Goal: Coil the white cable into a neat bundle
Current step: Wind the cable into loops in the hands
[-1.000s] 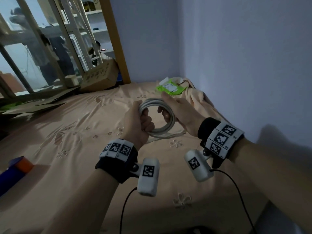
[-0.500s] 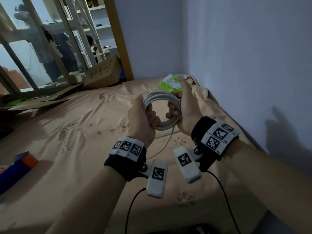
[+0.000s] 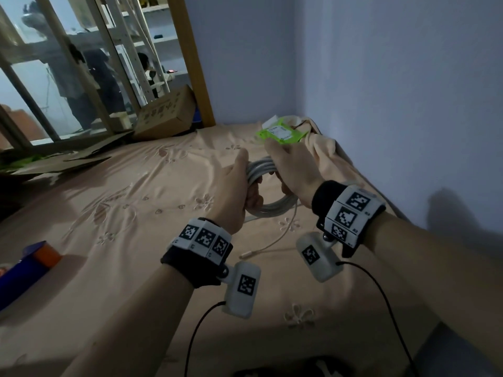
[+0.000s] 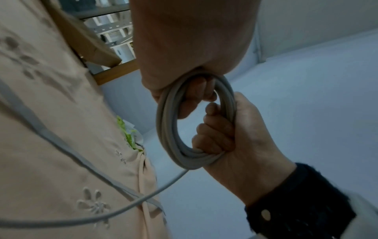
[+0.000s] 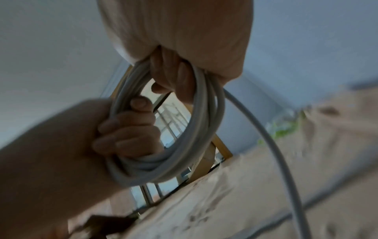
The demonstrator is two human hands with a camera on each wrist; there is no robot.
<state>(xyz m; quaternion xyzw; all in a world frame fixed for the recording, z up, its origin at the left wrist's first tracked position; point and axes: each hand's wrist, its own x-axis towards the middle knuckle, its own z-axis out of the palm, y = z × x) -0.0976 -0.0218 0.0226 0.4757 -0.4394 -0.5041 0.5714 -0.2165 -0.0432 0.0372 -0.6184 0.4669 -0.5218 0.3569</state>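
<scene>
The white cable point(image 3: 273, 207) is wound into a small ring of several loops, held above the peach bedsheet point(image 3: 136, 213). My left hand point(image 3: 239, 186) grips the ring's left side, fingers curled through it. My right hand point(image 3: 294, 170) grips the right side the same way. In the left wrist view the coil point(image 4: 169, 129) hangs between my left hand point(image 4: 184, 48) above and my right hand point(image 4: 235, 129) below. In the right wrist view the coil point(image 5: 204, 121) sits between both fists. A loose tail point(image 3: 283, 235) drops from the ring to the sheet and ends in a plug point(image 3: 246, 254).
A green packet point(image 3: 281, 133) and a bunched peach blanket point(image 3: 324, 151) lie just beyond my hands by the wall. A cardboard box point(image 3: 166, 115) and a wooden post point(image 3: 190, 58) stand at the bed's far end. A blue and orange object point(image 3: 30, 265) lies at the left.
My right hand has gone from straight fingers laid over the ring to a full grip on its right side. Both hands carried the coil farther from me.
</scene>
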